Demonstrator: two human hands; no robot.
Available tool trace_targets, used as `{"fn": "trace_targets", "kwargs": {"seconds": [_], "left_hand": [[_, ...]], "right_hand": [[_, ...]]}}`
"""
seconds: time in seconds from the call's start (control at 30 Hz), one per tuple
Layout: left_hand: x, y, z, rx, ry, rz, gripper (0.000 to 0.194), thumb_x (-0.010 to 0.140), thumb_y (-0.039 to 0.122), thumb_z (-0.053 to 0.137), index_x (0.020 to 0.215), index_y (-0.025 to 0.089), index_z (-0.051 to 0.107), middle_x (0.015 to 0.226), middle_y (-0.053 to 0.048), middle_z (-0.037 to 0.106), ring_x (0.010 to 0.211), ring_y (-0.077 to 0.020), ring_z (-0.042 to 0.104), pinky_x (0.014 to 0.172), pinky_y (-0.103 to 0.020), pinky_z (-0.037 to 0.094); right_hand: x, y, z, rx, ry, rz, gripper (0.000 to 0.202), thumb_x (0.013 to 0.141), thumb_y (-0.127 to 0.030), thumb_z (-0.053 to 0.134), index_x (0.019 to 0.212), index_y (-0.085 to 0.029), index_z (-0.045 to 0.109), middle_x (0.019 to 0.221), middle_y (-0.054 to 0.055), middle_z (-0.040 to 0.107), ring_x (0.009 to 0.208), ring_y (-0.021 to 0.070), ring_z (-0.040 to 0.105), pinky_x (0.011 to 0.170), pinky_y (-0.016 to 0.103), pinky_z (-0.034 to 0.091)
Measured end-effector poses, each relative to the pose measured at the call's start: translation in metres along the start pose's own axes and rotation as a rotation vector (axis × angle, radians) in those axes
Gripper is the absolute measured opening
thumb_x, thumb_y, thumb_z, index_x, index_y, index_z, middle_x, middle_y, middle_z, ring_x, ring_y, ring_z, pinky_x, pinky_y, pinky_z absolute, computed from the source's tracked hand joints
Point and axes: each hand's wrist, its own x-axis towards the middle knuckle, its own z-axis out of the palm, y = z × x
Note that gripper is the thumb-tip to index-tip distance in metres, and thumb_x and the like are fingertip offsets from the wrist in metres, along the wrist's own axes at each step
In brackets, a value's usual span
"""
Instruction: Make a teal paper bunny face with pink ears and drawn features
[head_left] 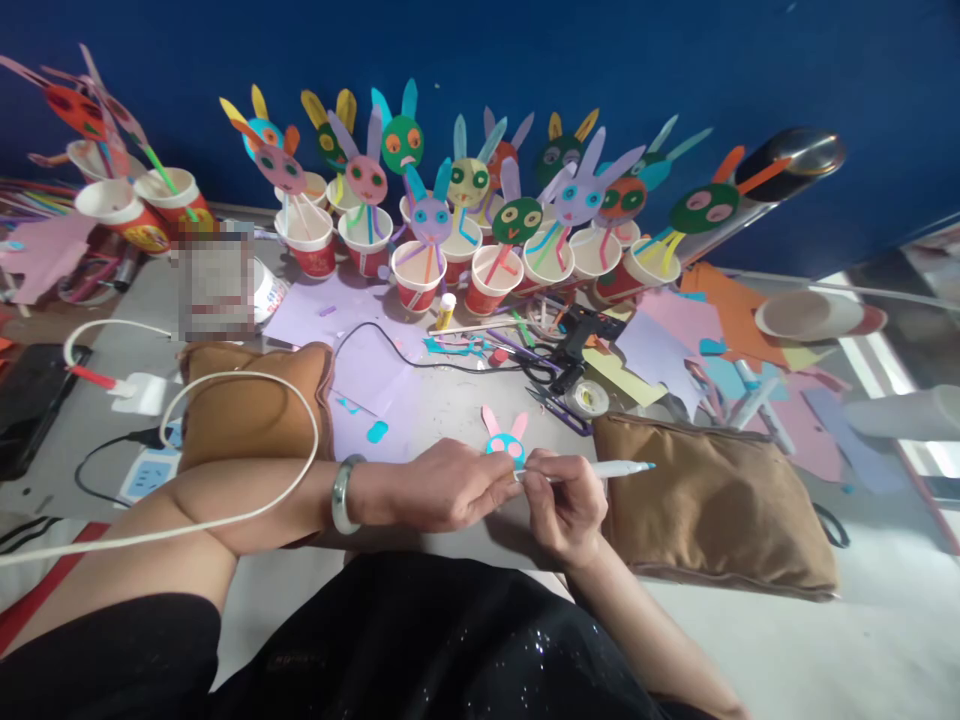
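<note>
A small blue paper rabbit head [507, 447] with pink ears and pink eye circles shows just beyond my fingertips. My left hand [454, 487] is closed at its lower edge and holds it, though the fingers cover that part. In a pinch, my right hand [568, 500] grips a white marker [619, 469]. The marker lies nearly level; its light blue end points right, and its other end meets my left fingertips. Whether that end touches the paper is hidden.
Red paper cups [491, 280] with paper rabbit figures line the wall. Scissors [553, 365], a glue gun [585, 330], tape [587, 399] and a glue stick [445, 312] lie ahead. Brown cushions [712, 505] [251, 400] flank my hands. A white cable [300, 480] crosses my left forearm.
</note>
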Motion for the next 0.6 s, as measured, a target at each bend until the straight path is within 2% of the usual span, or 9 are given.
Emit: {"fn": "trace_targets", "kwargs": {"seconds": [0.13,0.23,0.33,0.4,0.47,0.6], "left_hand": [[0.0026,0.0022,-0.0008,-0.47,-0.039,-0.01,0.039,0.107,0.047,0.033,0.08,0.021,0.044,0.065,0.004,0.044,0.058,-0.0106,0.038,0.058,-0.028,0.031],[0.0059,0.0015,-0.0006,-0.858,-0.186,-0.088,0.052,0.104,0.064,0.034,0.072,0.023,0.037,0.06,0.008,0.034,0.052,-0.0085,0.031,0.052,-0.026,0.029],[0.0088,0.0004,-0.0011,-1.133,-0.329,-0.193,0.059,0.095,0.077,0.045,0.071,0.024,0.035,0.056,0.012,0.024,0.046,-0.0058,0.02,0.045,-0.024,0.019],[0.0099,0.0003,-0.0022,-1.174,-0.353,-0.214,0.062,0.091,0.08,0.049,0.07,0.024,0.036,0.054,0.013,0.024,0.045,-0.0052,0.018,0.045,-0.023,0.017],[0.0102,0.001,-0.0039,-1.106,-0.327,-0.197,0.064,0.092,0.082,0.045,0.069,0.024,0.037,0.054,0.011,0.027,0.046,-0.0058,0.021,0.046,-0.024,0.02],[0.0077,0.0016,-0.0065,-0.711,-0.169,-0.087,0.061,0.101,0.072,0.034,0.068,0.022,0.041,0.061,0.006,0.039,0.056,-0.0093,0.035,0.056,-0.028,0.03]], "right_hand": [[-0.0011,0.0029,-0.0011,0.065,-0.041,0.001,0.015,0.094,-0.011,0.056,0.098,-0.025,0.055,0.068,-0.003,0.056,0.057,0.0137,0.058,0.051,0.027,0.046],[-0.0028,0.0045,-0.0018,0.082,-0.041,-0.003,0.015,0.094,-0.011,0.056,0.1,-0.024,0.057,0.071,-0.002,0.059,0.058,0.0143,0.058,0.054,0.029,0.049],[-0.004,0.0055,-0.0011,0.077,-0.03,-0.027,0.017,0.093,-0.01,0.056,0.104,-0.023,0.059,0.073,0.0,0.061,0.061,0.0151,0.06,0.058,0.03,0.052],[-0.0034,0.0057,0.0,0.086,-0.031,-0.055,0.019,0.093,-0.009,0.055,0.107,-0.023,0.059,0.073,0.0,0.059,0.061,0.0152,0.06,0.058,0.029,0.053],[-0.0019,0.0054,0.001,0.107,-0.042,-0.09,0.02,0.094,-0.009,0.054,0.108,-0.023,0.058,0.07,-0.002,0.056,0.058,0.0142,0.056,0.055,0.028,0.05],[0.0008,0.0032,0.0019,0.1,-0.07,-0.112,0.018,0.096,-0.01,0.051,0.105,-0.025,0.056,0.068,-0.003,0.054,0.054,0.0144,0.053,0.054,0.029,0.049]]}}
